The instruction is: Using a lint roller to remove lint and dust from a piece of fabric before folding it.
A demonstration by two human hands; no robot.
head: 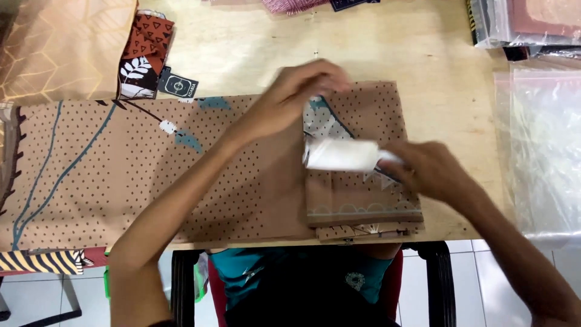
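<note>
The long tan cotton cloth [121, 175] spread on the pale wooden table [423, 54] carries small dark dots, teal vein lines and a few white patches. Its folded end [363, 200] shows a pale scalloped border line and a teal-edged white leaf. The small rolled white paper slip [342, 154] is plain. A rust-orange fabric piece [148, 36] has black triangles; beneath it lies a black swatch with white leaves [138, 74]. The clear plastic bags [541, 151] are colourless.
</note>
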